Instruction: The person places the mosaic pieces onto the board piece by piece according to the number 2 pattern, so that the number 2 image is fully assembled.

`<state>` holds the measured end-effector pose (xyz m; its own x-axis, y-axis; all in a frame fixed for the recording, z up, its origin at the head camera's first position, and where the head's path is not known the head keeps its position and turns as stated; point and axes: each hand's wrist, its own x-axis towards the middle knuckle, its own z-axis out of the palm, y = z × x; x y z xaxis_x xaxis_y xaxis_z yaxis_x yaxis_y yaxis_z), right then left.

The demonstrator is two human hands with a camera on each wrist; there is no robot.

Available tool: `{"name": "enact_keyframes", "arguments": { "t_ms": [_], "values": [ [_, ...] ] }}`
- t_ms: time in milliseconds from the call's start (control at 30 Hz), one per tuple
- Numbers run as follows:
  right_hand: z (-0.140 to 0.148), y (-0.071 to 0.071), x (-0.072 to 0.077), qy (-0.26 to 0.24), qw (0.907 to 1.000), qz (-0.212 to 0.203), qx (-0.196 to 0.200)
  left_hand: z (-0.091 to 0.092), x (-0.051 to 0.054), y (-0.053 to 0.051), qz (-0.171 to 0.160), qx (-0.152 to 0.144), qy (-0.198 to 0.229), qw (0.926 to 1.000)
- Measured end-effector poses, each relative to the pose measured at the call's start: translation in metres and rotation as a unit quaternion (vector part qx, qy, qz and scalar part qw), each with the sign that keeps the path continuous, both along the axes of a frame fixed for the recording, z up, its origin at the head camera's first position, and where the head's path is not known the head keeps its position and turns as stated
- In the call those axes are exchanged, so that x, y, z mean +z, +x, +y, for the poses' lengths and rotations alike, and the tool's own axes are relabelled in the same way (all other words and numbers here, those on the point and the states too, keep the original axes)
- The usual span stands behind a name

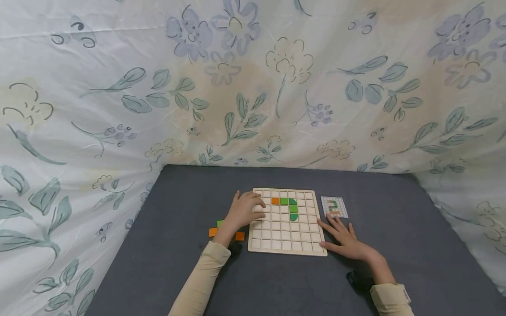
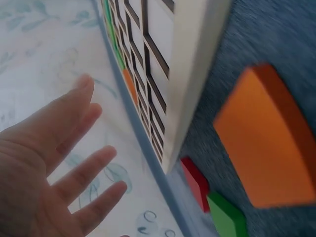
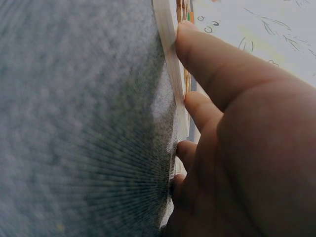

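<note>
A pale wooden grid board (image 1: 284, 246) lies on the dark table. An orange tile (image 1: 275, 201) sits in its upper cells, with a green square tile (image 1: 284, 201) beside it and a rounded green tile (image 1: 293, 202) at the row's end. Below that come another green square (image 1: 294, 209) and a rounded green tile (image 1: 294, 217). My left hand (image 1: 244, 210) is over the board's left edge, fingers spread; the left wrist view shows nothing in it. My right hand (image 1: 345, 241) touches the board's right edge with spread fingers, some fingertips close to a small printed card (image 1: 334, 207).
Loose tiles lie left of the board, partly hidden by my left forearm: an orange piece (image 2: 266, 143), a red piece (image 2: 195, 182) and a green piece (image 2: 226, 215). A flowered cloth (image 1: 253, 87) hangs behind the table (image 1: 197, 184) and along its sides.
</note>
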<state>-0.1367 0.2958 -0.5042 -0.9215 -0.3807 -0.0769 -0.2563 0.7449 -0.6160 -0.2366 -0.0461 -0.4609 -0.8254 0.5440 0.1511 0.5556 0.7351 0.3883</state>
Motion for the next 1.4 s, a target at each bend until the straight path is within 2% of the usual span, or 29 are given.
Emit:
{"name": "enact_keyframes", "arguments": {
  "t_ms": [267, 533, 933, 1233, 1400],
  "values": [
    [-0.001, 0.0, 0.001, -0.006, 1.0, 0.003, 0.005, -0.02, -0.007, 0.002, 0.009, 0.03, -0.003, 0.9995],
    [-0.002, 0.001, 0.004, -0.008, 0.9999, 0.003, 0.008, -0.039, -0.014, 0.003, 0.005, 0.059, -0.013, 0.9981],
    [-0.002, 0.001, 0.002, -0.006, 0.9999, 0.007, 0.008, -0.062, -0.018, 0.007, -0.022, 0.086, -0.007, 0.9961],
    [-0.002, 0.001, 0.001, -0.007, 0.9999, 0.006, 0.007, -0.076, -0.016, 0.007, -0.042, 0.083, -0.014, 0.9956],
    [-0.001, 0.0, 0.0, -0.006, 1.0, 0.004, 0.006, -0.083, -0.021, 0.005, -0.065, 0.078, -0.019, 0.9946]
  ]
}}
